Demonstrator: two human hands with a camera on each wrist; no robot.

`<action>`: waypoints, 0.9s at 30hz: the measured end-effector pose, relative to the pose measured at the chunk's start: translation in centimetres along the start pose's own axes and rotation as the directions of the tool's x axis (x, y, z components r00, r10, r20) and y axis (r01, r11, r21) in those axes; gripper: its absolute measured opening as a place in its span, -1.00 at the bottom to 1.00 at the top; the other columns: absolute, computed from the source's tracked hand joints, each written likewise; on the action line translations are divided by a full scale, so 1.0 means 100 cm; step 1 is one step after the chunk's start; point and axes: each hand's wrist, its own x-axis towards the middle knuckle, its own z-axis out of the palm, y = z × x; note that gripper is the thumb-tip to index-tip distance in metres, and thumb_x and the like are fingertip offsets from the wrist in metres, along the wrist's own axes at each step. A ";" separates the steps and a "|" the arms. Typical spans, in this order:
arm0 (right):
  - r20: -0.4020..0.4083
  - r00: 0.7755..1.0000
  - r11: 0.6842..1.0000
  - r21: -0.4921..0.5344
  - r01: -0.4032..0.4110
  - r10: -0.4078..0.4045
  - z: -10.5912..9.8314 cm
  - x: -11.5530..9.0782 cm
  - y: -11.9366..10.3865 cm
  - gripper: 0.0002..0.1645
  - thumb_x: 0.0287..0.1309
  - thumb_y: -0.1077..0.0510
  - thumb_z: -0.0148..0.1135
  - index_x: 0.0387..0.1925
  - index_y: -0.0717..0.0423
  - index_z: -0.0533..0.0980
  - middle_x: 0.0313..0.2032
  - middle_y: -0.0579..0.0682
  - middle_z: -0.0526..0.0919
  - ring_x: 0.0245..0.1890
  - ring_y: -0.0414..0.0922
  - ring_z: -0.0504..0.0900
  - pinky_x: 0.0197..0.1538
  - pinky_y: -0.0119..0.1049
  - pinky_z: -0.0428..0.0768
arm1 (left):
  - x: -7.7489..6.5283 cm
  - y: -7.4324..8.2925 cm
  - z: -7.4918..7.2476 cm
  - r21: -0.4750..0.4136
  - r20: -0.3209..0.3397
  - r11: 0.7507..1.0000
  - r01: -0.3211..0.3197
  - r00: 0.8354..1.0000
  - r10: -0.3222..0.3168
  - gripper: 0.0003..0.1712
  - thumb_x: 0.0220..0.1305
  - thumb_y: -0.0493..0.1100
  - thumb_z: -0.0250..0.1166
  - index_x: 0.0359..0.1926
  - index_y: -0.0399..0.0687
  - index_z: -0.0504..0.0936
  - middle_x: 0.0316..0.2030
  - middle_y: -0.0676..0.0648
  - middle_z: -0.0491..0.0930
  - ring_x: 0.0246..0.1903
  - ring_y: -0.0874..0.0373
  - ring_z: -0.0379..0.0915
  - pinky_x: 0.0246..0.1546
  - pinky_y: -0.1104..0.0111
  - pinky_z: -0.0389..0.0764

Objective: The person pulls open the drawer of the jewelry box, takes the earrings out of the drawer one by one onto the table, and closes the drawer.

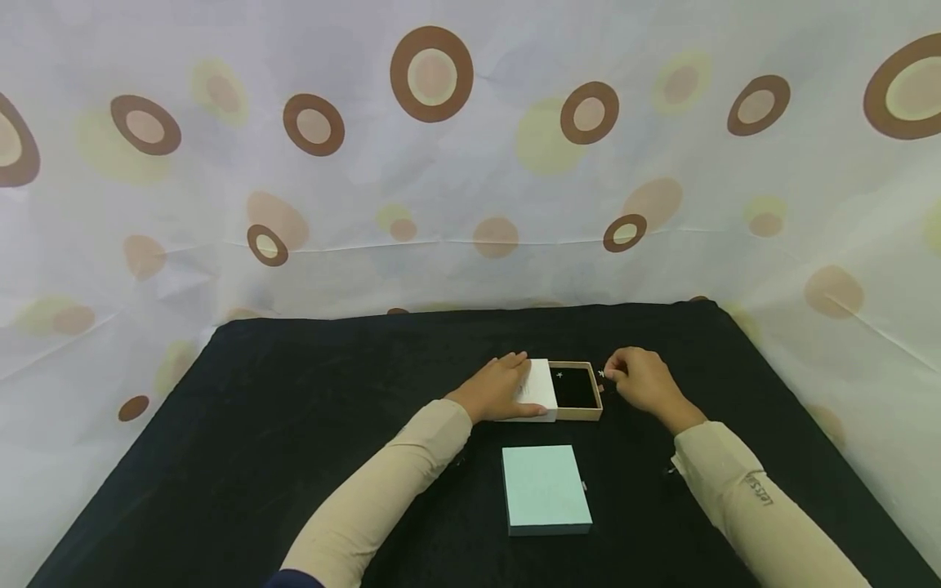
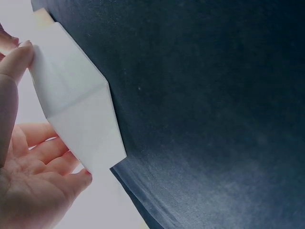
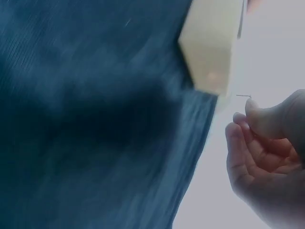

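My left hand [image 1: 494,389] grips the white sleeve [image 1: 543,392] of a small drawer box, thumb on one edge and fingers on the opposite one. The kraft-coloured drawer [image 1: 579,414] is slid partly out to the right. On its black insert [image 1: 577,392] sits a small silver star-like piece, apparently a stud earring [image 1: 559,375]. Just right of the drawer, my right hand [image 1: 644,380] pinches a similar tiny silver earring [image 1: 601,373] between thumb and index finger; its thin pin [image 3: 243,96] juts out in the right wrist view.
A closed pale turquoise box [image 1: 547,487] lies nearer on the black tablecloth [image 1: 294,457], with a small tab on its right side. A tiny shiny item [image 1: 670,469] shows beside the right sleeve. Behind the table hangs a patterned curtain [image 1: 470,180].
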 end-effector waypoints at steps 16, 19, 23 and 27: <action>0.108 0.993 0.984 -0.170 0.061 -0.043 0.007 0.006 0.031 -0.87 0.21 0.40 0.13 -0.45 0.24 0.51 -0.43 0.04 0.47 -0.45 -0.07 0.42 -0.36 -0.19 0.44 | 0.000 0.005 -0.002 0.021 0.017 1.000 0.008 1.000 -0.008 0.03 0.16 0.39 0.21 0.42 -0.19 0.19 0.43 -0.14 0.15 0.41 0.00 0.06 0.39 0.16 0.13; 0.143 0.989 0.984 -0.173 0.054 -0.029 0.008 0.005 0.031 -0.88 0.21 0.39 0.13 -0.44 0.23 0.51 -0.43 0.03 0.47 -0.46 -0.08 0.43 -0.37 -0.20 0.45 | -0.001 0.005 -0.002 0.029 0.022 1.000 0.008 1.000 -0.009 0.03 0.16 0.39 0.20 0.43 -0.18 0.18 0.43 -0.14 0.14 0.41 0.00 0.06 0.39 0.16 0.13; 0.188 0.982 0.982 -0.177 0.062 -0.028 0.010 0.004 0.032 -0.87 0.21 0.38 0.14 -0.45 0.20 0.51 -0.45 0.02 0.47 -0.48 -0.10 0.43 -0.40 -0.21 0.44 | -0.001 0.005 -0.001 0.032 0.017 0.999 0.004 1.000 -0.004 0.03 0.16 0.39 0.20 0.43 -0.18 0.19 0.43 -0.14 0.14 0.41 0.01 0.07 0.39 0.16 0.14; 0.207 0.978 0.982 -0.178 0.066 -0.028 0.012 0.003 0.034 -0.85 0.22 0.38 0.15 -0.46 0.18 0.50 -0.46 0.00 0.46 -0.50 -0.11 0.42 -0.41 -0.23 0.44 | -0.001 0.004 0.000 0.030 0.010 1.000 0.000 1.000 0.000 0.03 0.15 0.39 0.21 0.42 -0.19 0.20 0.42 -0.15 0.15 0.41 0.00 0.08 0.39 0.16 0.15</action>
